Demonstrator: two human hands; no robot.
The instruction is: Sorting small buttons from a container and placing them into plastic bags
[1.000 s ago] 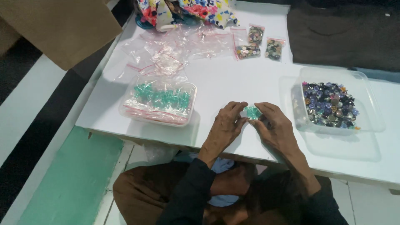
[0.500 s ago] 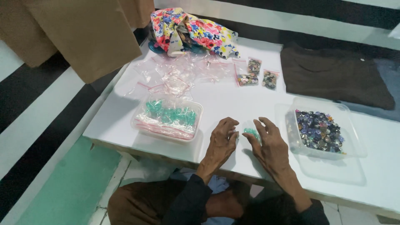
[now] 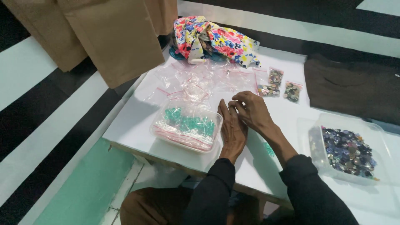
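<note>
My left hand (image 3: 232, 130) lies flat on the white table (image 3: 137, 125), fingers stretched towards a pile of empty clear zip bags (image 3: 196, 81). It holds nothing. My right hand (image 3: 253, 111) hovers just beside it with curled fingers close to the left fingertips; whether it pinches anything is unclear. A small heap of teal beads (image 3: 268, 148) lies on the table next to my right forearm. Left of my hands stands a clear tub (image 3: 166, 135) with bagged teal beads.
A clear tub (image 3: 318, 160) of dark mixed beads stands at the right. Two small filled bead bags (image 3: 271, 83) (image 3: 292, 92) lie beyond my hands. A floral cloth (image 3: 212, 39) and a dark folded cloth (image 3: 354, 87) sit at the back. Brown fabric (image 3: 116, 37) hangs at the left.
Both hands left the teal beads near the table's front edge and moved forward towards the empty bags. The beads stay on the table. The view shifted.
</note>
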